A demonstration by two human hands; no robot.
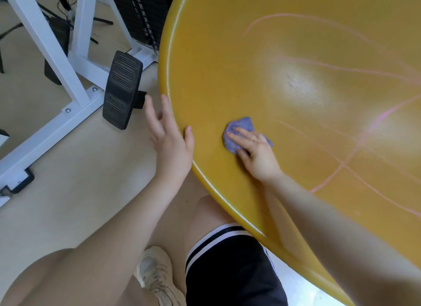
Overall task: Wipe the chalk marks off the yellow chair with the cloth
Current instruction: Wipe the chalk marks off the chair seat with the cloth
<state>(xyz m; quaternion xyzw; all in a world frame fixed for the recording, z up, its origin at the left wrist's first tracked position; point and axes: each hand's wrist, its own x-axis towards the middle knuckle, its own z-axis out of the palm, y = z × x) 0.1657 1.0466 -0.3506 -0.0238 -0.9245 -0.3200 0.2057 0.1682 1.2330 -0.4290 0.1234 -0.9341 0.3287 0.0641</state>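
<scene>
Yellow chair [227,66] glossy, pink chalk marks [355,146] crossing seat. Right hand [255,153] flat, pressing purple cloth [241,132]. Left hand [170,141] spread on rim.

Your right hand [257,155] presses the purple cloth [241,134] flat on the yellow chair [227,66]; your left hand [170,141] braces its rim beside pink chalk marks [355,150].

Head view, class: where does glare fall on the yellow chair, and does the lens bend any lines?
Head view: a pale glare patch sits mid-seat on the yellow chair, with a second by the pink chalk marks; the chair's rim bows from wide-angle distortion; the cloth under the right hand looks sharp.
</scene>
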